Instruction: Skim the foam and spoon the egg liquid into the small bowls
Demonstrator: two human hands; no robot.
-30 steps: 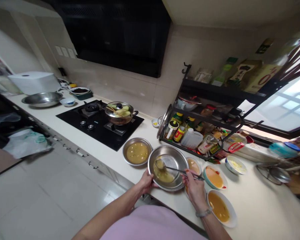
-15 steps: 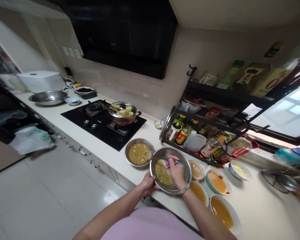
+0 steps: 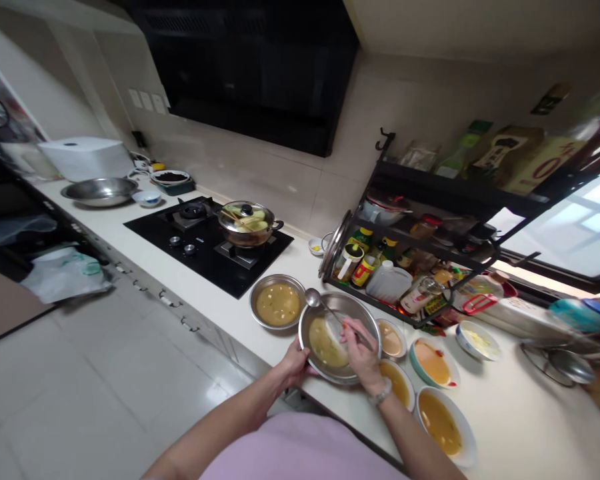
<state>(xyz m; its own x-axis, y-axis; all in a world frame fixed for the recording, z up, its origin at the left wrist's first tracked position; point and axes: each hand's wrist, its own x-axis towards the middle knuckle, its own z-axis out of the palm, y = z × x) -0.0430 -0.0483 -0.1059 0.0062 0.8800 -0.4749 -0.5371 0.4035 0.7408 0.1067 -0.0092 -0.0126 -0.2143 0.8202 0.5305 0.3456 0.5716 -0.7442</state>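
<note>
My left hand (image 3: pixel 297 363) grips the near left rim of a large metal bowl (image 3: pixel 373 319), which holds yellowish liquid and is tilted toward me. In my right hand (image 3: pixel 362 348) is the handle of a metal ladle (image 3: pixel 313 297); its scoop rests over the bowl's far left rim. Just left of that stands a smaller metal bowl (image 3: pixel 279 303) of yellow-brown liquid with pale bits. To the right are several bowls of orange-brown liquid: a small one (image 3: pixel 391 339), a white one (image 3: pixel 397 383), a green-rimmed one (image 3: pixel 434 362) and an oval one (image 3: pixel 441 421).
A lidded pot (image 3: pixel 247 225) sits on the black gas stove (image 3: pixel 200 257). Beyond the bowls, a black rack (image 3: pixel 430 247) carries bottles and jars. A metal pan (image 3: pixel 99 192) lies at the far left. At the right are a bowl of pale pieces (image 3: pixel 479 340) and a metal lid (image 3: pixel 570 367).
The ladle's scoop has risen from the smaller metal bowl and moved right to the large bowl's rim. My right hand has shifted slightly right and down; my left keeps its grip.
</note>
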